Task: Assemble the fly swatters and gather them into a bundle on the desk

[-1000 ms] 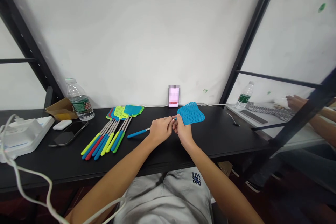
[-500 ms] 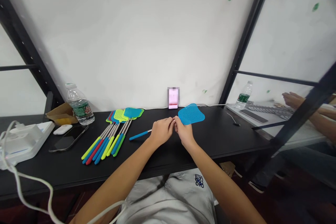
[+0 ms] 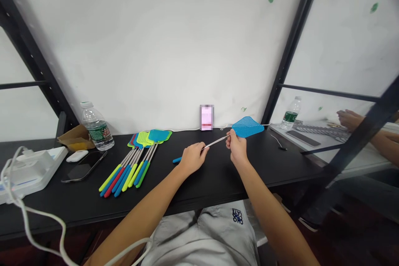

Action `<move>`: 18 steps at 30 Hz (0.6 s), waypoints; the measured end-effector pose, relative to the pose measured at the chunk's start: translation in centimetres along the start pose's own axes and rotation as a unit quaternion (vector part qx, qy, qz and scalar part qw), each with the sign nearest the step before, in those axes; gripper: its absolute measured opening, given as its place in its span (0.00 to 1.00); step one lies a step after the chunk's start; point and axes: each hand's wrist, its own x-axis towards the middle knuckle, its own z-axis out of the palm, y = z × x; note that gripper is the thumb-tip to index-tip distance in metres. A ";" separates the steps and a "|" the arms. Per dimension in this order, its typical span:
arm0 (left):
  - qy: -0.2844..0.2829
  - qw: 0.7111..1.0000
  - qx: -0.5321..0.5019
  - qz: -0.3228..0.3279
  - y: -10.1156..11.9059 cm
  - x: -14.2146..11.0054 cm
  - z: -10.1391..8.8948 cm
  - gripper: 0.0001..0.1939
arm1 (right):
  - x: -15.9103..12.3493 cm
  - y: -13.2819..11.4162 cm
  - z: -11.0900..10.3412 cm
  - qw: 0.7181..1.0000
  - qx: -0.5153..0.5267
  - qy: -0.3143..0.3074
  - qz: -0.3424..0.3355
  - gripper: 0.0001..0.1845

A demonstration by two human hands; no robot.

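Note:
A blue fly swatter (image 3: 247,127) with a perforated head and a thin metal rod is stretched between my two hands, above the black table. My left hand (image 3: 193,158) is closed round its handle end, and the blue tip of the grip sticks out to the left. Close to the head, my right hand (image 3: 236,146) pinches the rod's upper end. A bare length of rod shows between the hands. To the left lies a fanned pile of fly swatters (image 3: 137,160) with yellow, blue, red and green grips, their heads overlapping toward the wall.
A water bottle (image 3: 97,129), an open cardboard box (image 3: 75,137), a white earphone case (image 3: 77,156), a dark phone (image 3: 84,167) and a white power strip (image 3: 37,170) stand at left. A lit phone (image 3: 206,118) leans on the wall. Another person's hands (image 3: 350,118) show at far right.
My hands have moved apart, the right one going rightward with the swatter's head. More metal rod now shows between them, and less of the blue grip sticks out at the left.

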 end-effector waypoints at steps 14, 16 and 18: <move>0.036 0.996 -0.066 0.039 -0.5 0.2 0.7 0.13 | -1.7 0.8 0.3 0.991 -0.062 -0.109 0.050 0.21; 0.038 0.996 -0.076 0.035 -0.4 0.2 0.7 0.14 | -1.5 0.7 0.2 0.992 -0.064 -0.103 0.046 0.20; 0.043 0.994 -0.092 0.029 -0.4 0.2 0.7 0.14 | -1.3 0.7 0.1 0.993 -0.064 -0.094 0.037 0.20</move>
